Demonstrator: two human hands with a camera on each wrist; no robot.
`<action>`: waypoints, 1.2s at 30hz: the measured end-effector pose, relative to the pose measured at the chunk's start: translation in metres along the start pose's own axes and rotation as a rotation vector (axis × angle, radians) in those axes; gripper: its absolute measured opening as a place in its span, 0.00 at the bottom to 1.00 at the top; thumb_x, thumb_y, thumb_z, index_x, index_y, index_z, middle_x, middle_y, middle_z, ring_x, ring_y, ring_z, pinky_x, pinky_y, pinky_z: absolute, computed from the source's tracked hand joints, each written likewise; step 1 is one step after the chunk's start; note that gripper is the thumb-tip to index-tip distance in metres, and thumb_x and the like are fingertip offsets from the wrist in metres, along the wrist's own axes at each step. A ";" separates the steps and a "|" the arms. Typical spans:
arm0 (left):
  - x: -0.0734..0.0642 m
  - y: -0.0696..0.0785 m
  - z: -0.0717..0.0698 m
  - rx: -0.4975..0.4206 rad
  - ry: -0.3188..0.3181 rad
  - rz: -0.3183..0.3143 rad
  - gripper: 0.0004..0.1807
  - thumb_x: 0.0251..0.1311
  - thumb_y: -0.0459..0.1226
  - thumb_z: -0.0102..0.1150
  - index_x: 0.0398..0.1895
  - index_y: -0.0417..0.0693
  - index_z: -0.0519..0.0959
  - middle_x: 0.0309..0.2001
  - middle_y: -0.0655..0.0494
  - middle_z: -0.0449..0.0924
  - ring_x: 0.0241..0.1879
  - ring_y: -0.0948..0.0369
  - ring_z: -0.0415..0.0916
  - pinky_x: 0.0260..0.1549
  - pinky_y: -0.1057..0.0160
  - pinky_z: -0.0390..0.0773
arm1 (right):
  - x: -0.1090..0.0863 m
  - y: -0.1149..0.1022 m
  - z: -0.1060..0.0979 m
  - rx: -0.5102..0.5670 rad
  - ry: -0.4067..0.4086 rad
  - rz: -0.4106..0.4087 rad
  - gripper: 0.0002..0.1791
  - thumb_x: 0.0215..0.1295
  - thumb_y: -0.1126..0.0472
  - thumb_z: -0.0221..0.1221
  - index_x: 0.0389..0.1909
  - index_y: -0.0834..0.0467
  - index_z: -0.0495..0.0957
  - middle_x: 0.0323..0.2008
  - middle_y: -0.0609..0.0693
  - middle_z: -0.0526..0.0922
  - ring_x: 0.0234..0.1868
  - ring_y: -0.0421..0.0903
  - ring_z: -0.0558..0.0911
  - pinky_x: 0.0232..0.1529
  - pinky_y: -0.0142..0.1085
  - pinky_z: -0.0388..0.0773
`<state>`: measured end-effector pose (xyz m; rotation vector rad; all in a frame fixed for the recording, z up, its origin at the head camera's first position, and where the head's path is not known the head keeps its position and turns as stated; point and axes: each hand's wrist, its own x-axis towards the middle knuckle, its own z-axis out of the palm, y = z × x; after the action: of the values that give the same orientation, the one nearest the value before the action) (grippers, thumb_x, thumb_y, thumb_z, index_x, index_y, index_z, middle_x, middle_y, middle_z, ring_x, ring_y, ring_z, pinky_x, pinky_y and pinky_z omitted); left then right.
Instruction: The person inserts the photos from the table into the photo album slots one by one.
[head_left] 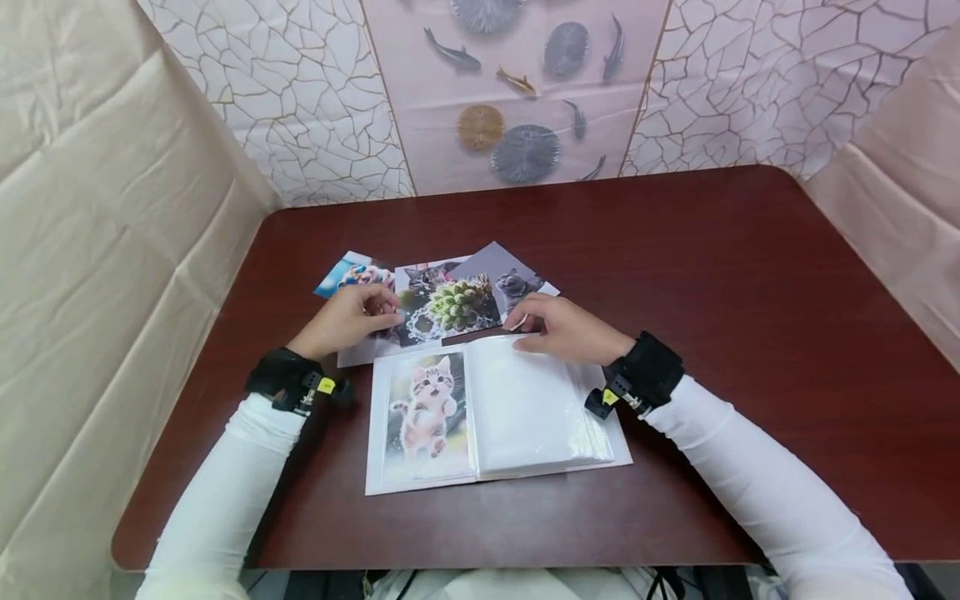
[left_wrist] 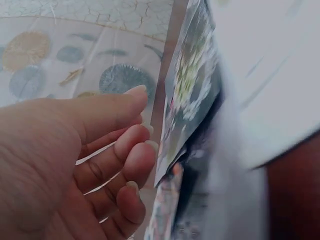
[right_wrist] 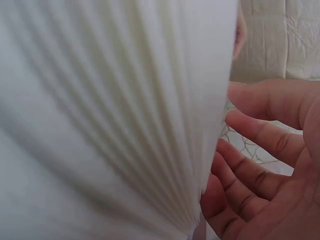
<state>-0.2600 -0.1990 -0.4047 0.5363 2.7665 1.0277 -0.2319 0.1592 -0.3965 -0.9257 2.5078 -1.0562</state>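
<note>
An album (head_left: 375, 433) lies spread on the table, a pink-toned kitten picture (head_left: 431, 408) in its left page and a blank white sleeve (head_left: 536, 408) on the right. Beyond it is a succulent photo (head_left: 457, 304) on top of other photos. My left hand (head_left: 348, 317) is at that photo's left edge; in the left wrist view its loosely bent fingers (left_wrist: 137, 162) lie beside the photos with a gap. My right hand (head_left: 562, 325) is over the top edge of the blank page, near the photo's lower right corner. The pages (right_wrist: 125, 100) partly hide its fingertips in the right wrist view.
A blue-edged photo (head_left: 341, 271) sticks out at the left of the pile, a grey cat photo (head_left: 510, 271) at the right. The brown table (head_left: 712, 275) ends at a patterned backdrop (head_left: 525, 100). Pale cloth (head_left: 97, 250) hangs along the left side.
</note>
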 end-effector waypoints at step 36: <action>0.027 -0.009 -0.009 -0.187 0.044 -0.064 0.14 0.78 0.45 0.47 0.39 0.43 0.65 0.33 0.45 0.73 0.30 0.47 0.81 0.33 0.55 0.79 | 0.021 0.001 0.000 0.275 0.050 0.104 0.11 0.75 0.61 0.57 0.48 0.65 0.81 0.45 0.57 0.81 0.46 0.55 0.79 0.49 0.40 0.78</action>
<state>-0.2896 -0.2009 -0.4038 0.4015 2.6677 1.2800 -0.2483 0.1461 -0.3967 -0.6910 2.3408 -1.3605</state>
